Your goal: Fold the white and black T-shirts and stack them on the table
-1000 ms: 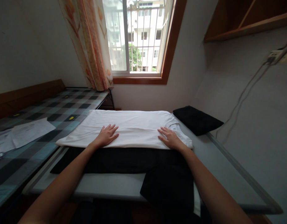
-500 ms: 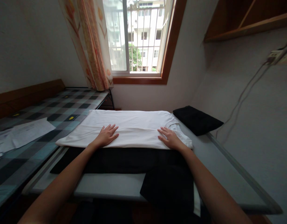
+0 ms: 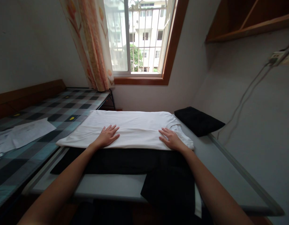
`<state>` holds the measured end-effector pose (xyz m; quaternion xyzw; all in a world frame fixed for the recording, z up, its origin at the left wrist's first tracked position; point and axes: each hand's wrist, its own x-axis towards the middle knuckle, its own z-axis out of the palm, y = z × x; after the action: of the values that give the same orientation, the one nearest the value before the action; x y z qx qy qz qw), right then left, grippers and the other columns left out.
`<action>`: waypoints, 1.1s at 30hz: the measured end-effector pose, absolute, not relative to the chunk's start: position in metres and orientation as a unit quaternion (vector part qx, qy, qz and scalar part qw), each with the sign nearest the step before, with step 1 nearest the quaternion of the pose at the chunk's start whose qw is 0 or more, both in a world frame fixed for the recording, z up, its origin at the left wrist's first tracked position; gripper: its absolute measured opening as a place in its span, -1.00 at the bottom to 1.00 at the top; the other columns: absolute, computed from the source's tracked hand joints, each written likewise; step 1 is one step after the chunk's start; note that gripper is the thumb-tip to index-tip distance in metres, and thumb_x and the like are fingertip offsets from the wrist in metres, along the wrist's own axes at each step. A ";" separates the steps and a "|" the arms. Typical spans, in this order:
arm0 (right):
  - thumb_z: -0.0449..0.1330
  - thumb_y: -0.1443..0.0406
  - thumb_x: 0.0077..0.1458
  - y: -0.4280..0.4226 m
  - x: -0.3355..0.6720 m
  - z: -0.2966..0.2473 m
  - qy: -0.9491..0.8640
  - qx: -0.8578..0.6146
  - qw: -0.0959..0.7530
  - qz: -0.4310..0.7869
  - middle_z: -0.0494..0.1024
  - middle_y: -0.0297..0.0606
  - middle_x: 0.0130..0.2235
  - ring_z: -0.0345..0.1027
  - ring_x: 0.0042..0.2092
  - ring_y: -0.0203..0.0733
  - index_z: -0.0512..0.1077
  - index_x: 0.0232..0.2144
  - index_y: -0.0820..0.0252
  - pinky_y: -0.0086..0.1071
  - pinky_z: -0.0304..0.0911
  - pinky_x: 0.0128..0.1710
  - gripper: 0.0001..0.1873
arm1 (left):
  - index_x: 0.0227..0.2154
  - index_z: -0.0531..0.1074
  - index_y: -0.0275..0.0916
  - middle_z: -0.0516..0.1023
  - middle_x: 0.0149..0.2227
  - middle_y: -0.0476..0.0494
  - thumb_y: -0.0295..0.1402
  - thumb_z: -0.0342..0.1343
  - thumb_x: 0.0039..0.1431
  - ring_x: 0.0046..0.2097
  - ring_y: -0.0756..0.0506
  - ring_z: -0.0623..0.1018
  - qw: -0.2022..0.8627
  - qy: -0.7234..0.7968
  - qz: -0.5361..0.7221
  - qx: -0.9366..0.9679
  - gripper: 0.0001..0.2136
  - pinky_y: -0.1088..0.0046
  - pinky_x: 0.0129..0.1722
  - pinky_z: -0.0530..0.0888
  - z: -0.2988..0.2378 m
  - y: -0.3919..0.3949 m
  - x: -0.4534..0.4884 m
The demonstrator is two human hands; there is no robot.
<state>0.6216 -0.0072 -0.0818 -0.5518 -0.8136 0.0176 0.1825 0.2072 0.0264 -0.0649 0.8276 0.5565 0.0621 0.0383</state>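
A T-shirt, white on its upper side and black in the part nearest me, lies spread on a pale table. Its collar is at the right, and a black sleeve hangs over the front edge. My left hand rests flat on the white cloth, left of the middle, fingers spread. Flat on the white cloth near the collar is my right hand, its fingers also apart. Neither hand grips the fabric. My forearms cover bits of the black part.
A folded black cloth lies at the table's far right corner. To the left stands a bed with a checked cover, papers on it. A window and curtain are ahead; a wooden shelf juts out at upper right.
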 end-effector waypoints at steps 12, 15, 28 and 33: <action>0.01 0.08 0.25 -0.008 0.620 -0.080 -0.814 -0.555 0.173 0.020 0.27 -0.04 0.25 0.08 0.29 0.08 0.35 0.17 0.20 -0.03 0.05 0.24 -0.46 | 0.30 0.10 -0.11 0.06 0.36 -0.17 0.05 -0.27 0.28 0.37 -0.28 0.01 0.038 0.559 0.058 0.827 -0.39 -0.06 0.28 -0.05 -0.066 0.027 0.205; 0.01 0.07 0.25 -0.009 0.619 -0.080 -0.813 -0.557 0.171 0.017 0.28 -0.06 0.25 0.08 0.29 0.07 0.35 0.17 0.18 -0.03 0.05 0.24 -0.46 | 0.30 0.11 -0.12 0.05 0.36 -0.17 0.04 -0.27 0.29 0.37 -0.28 0.02 0.034 0.558 0.056 0.828 -0.40 -0.06 0.28 -0.05 -0.067 0.028 0.204; 0.00 0.08 0.25 -0.009 0.618 -0.079 -0.814 -0.558 0.162 0.019 0.26 -0.03 0.26 0.07 0.29 0.08 0.34 0.18 0.21 -0.02 0.05 0.23 -0.46 | 0.30 0.11 -0.13 0.06 0.36 -0.17 0.04 -0.26 0.29 0.37 -0.28 0.02 0.027 0.558 0.054 0.827 -0.40 -0.07 0.28 -0.03 -0.067 0.028 0.205; 0.00 0.08 0.25 -0.009 0.619 -0.080 -0.812 -0.559 0.165 0.014 0.26 -0.04 0.25 0.08 0.29 0.07 0.35 0.17 0.19 -0.03 0.06 0.23 -0.46 | 0.30 0.12 -0.14 0.06 0.36 -0.17 0.04 -0.27 0.29 0.37 -0.29 0.03 0.028 0.556 0.056 0.829 -0.40 -0.08 0.27 -0.03 -0.069 0.029 0.204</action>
<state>0.6185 -0.0092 -0.0796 -0.5595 -0.8122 0.0136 0.1649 0.2039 0.0289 -0.0686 0.8289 0.5559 0.0563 0.0278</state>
